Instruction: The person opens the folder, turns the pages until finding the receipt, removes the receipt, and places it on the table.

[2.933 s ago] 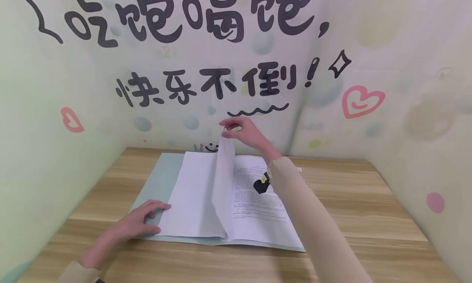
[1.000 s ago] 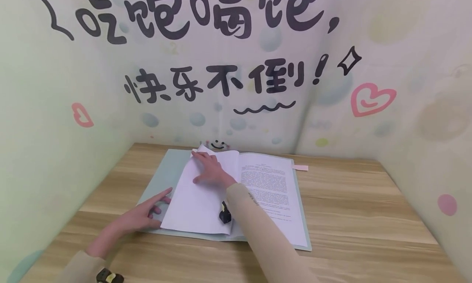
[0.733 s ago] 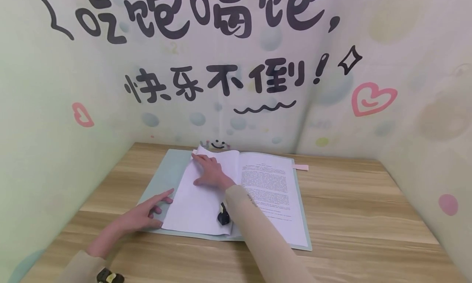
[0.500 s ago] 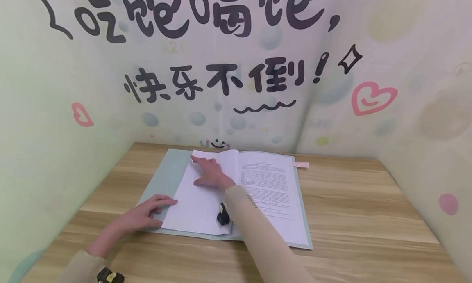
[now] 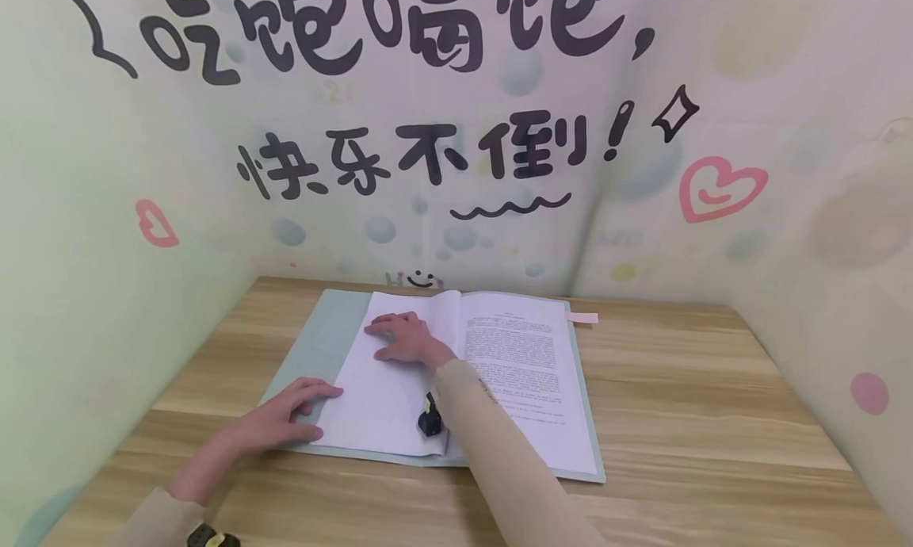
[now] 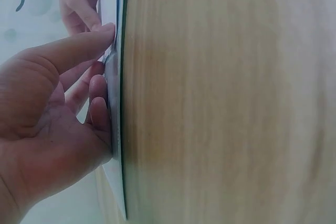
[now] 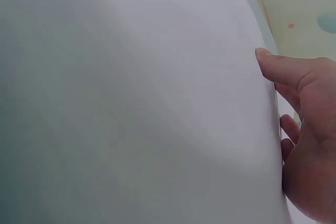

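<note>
A folder of papers with a pale blue cover [image 5: 321, 337] lies spread out on the wooden table. Its left side shows a blank white page [image 5: 378, 400], its right side a printed page [image 5: 509, 349]. My right hand [image 5: 406, 339] rests on the upper part of the blank page, fingers extended to the left. In the right wrist view, the right hand [image 7: 312, 108] touches the curved white sheet. My left hand [image 5: 281, 420] lies at the lower left, its thumb and index finger touching the page's edge. The left wrist view has the left hand [image 6: 58, 93] side-on, low over the folder.
A pink tab [image 5: 582, 318] sticks out at the folder's upper right. Wooden tabletop [image 5: 685, 404] surrounds the folder. A patterned wall [image 5: 421, 238] with black lettering stands behind the table, and side walls rise left and right. Both wrists carry small black devices.
The upright sheet came down to the left under my right hand, and its raised top corner flattened. That hand then slid slightly toward me. My left fingertips moved onto the page's edge.
</note>
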Tool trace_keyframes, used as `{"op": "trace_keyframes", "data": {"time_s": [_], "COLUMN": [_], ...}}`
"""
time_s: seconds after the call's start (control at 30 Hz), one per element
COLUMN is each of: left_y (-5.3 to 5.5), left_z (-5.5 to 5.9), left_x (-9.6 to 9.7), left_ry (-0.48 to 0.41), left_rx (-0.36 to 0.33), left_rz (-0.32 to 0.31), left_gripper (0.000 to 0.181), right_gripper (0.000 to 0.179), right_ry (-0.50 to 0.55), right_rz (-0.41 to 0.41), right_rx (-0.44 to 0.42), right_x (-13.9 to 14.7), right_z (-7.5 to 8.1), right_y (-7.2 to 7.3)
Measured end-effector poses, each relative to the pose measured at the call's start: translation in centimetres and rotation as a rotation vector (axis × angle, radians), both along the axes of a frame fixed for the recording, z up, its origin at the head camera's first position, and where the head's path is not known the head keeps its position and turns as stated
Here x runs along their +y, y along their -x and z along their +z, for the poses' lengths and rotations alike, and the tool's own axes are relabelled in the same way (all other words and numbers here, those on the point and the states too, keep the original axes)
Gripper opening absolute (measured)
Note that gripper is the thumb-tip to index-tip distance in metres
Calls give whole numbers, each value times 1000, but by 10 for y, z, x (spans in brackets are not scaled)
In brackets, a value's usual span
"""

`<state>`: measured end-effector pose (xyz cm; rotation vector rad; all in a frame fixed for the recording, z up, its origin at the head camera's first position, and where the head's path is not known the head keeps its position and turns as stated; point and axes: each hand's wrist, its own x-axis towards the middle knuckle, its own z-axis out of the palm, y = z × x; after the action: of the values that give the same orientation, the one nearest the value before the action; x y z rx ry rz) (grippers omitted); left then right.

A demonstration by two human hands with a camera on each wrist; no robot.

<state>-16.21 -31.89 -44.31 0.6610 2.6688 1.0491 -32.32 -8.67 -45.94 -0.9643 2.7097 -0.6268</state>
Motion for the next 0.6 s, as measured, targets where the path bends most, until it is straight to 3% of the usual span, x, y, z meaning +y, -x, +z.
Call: {"op": "trace_keyframes", "data": {"time_s": [0.4, 0.6], "left_y": [-1, -3], "left_z": [-2, -1], "left_x": [2, 2], "left_ry": [-30, -56], "left_rx": [4, -4], "left_rz": [4, 23], "left_gripper": [55, 56], "right_gripper": [50, 45], "right_ry": [35, 116], "right_rz": [0, -17], "right_rx": [23, 56], "right_x": [2, 5], "right_z": [2, 7], "right_y": [-3, -3]}}
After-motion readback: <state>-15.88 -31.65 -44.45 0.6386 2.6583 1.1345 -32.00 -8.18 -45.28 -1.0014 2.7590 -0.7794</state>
